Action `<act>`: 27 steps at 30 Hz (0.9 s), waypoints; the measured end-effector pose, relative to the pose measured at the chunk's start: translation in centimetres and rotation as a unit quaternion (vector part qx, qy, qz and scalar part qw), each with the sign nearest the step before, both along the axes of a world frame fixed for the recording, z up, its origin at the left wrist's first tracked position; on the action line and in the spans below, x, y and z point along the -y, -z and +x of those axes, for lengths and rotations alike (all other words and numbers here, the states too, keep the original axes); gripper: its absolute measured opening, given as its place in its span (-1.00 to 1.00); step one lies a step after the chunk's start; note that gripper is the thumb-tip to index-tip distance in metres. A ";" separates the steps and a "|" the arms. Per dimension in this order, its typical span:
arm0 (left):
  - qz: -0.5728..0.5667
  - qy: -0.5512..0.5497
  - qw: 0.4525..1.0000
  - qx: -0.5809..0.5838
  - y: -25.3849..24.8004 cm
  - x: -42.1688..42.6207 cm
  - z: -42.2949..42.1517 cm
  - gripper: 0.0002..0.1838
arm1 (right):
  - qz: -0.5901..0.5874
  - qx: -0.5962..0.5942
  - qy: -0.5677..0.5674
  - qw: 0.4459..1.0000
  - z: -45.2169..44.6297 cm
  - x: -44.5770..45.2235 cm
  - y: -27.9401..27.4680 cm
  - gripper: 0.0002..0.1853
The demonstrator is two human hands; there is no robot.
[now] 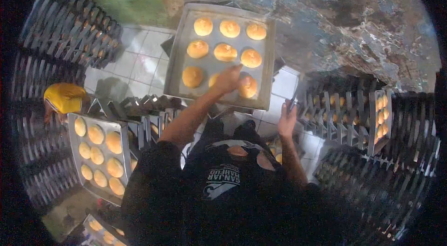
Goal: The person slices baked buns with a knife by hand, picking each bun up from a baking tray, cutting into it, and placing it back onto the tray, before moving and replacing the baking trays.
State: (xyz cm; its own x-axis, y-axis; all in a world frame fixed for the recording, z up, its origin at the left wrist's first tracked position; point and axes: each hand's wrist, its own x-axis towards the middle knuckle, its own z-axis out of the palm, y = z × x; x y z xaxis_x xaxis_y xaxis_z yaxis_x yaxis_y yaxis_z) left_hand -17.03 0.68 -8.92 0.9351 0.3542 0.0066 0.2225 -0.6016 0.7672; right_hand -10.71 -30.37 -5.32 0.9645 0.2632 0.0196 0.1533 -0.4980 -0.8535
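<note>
A square metal baking tray (170,66) lies in front of me, with rows of round golden buns (226,52) on it. My left hand (228,79) reaches over the near part of the tray, between two buns of the nearest row. It partly covers one bun (213,79), and another bun (247,86) sits just right of it. Its fingers are blurred, so their grip is unclear. Out to the right of the tray, my right hand (287,122) is closed around a slim dark object (292,104) pointing upward; its kind is too small to tell.
To the left, a tray of buns (97,155) tops a rack. A person in a yellow shirt (65,98) bends behind it. On the right stands another rack with bun trays (382,115). Stacked dark trays (70,31) line the sides. A stained wall (326,27) rises beyond the tray.
</note>
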 end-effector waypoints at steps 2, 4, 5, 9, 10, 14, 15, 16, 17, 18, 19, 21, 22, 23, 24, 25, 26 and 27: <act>0.035 0.061 0.993 -0.090 3.1 1.9 2.0 -0.10 | 0.040 -0.024 -0.022 0.999 0.2 0.8 -0.2 -0.66; 0.098 0.070 0.992 -0.044 3.5 3.2 1.9 -0.13 | 0.021 -0.009 -0.033 0.999 0.5 1.4 -0.9 -0.66; 0.156 0.078 0.985 -0.007 3.5 3.6 1.7 -0.16 | 0.026 -0.022 -0.042 0.999 0.3 1.7 -1.6 -0.66; 0.136 0.227 0.963 -0.058 -0.8 4.0 0.7 -0.26 | 0.073 -0.052 -0.081 0.993 0.3 3.5 -1.6 -0.69; 0.109 0.193 0.973 -0.072 -0.4 4.9 0.2 -0.25 | 0.070 -0.086 -0.100 0.989 0.4 3.8 -1.7 -0.71; -0.110 0.117 0.982 -0.099 1.6 4.5 -0.1 -0.30 | 0.062 -0.194 -0.131 0.970 1.3 3.7 -2.1 -0.77; -0.104 0.114 0.983 -0.103 1.1 4.9 -0.2 -0.30 | 0.089 -0.171 -0.147 0.970 1.7 3.1 -2.2 -0.80; -0.274 0.046 0.960 -0.023 0.1 5.2 -0.1 -0.37 | 0.096 -0.172 -0.151 0.969 2.2 2.3 -3.3 -0.80; -0.432 -0.023 0.899 0.062 -1.0 5.3 0.3 -0.43 | 0.136 -0.199 -0.162 0.957 2.7 1.5 -4.5 -0.77; -0.425 -0.026 0.903 0.063 -1.7 5.4 0.9 -0.43 | 0.174 -0.225 -0.175 0.943 2.9 0.8 -6.5 -0.74; -0.545 -0.031 0.828 0.128 -2.4 5.6 1.7 -0.47 | 0.184 -0.240 -0.190 0.934 2.8 0.3 -9.4 -0.62; -0.677 -0.098 0.699 0.208 -4.7 6.5 2.2 -0.50 | 0.165 -0.230 -0.213 0.935 3.0 -0.2 -11.8 -0.58; -0.673 -0.102 0.701 0.212 -4.9 6.5 2.3 -0.50 | 0.142 -0.220 -0.228 0.938 3.0 -0.4 -12.3 -0.54; -0.688 -0.093 0.677 0.244 -5.5 6.4 2.5 -0.49 | 0.164 -0.194 -0.234 0.938 2.8 -0.7 -12.0 -0.51; -0.703 -0.083 0.651 0.274 -5.7 6.2 2.8 -0.48 | 0.165 -0.194 -0.239 0.937 2.8 -0.6 -12.2 -0.51; -0.720 -0.063 0.629 0.286 -5.9 5.9 3.4 -0.48 | 0.134 -0.167 -0.252 0.944 2.8 -0.5 -12.6 -0.50; -0.719 -0.063 0.629 0.287 -5.9 6.1 3.5 -0.48 | 0.102 -0.139 -0.262 0.949 2.7 -0.4 -12.9 -0.49; -0.710 -0.097 0.632 0.295 -6.7 6.4 3.8 -0.48 | 0.103 -0.138 -0.262 0.949 2.5 -0.3 -12.9 -0.49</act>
State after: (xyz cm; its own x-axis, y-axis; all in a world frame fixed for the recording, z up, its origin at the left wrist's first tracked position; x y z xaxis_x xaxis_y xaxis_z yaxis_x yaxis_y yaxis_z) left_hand -13.24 -5.75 -2.22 0.8568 0.5015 -0.1201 -0.3897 0.7823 0.4860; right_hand -8.16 -30.03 7.62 0.6776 0.7270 -0.1112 0.0909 -0.2328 -0.9683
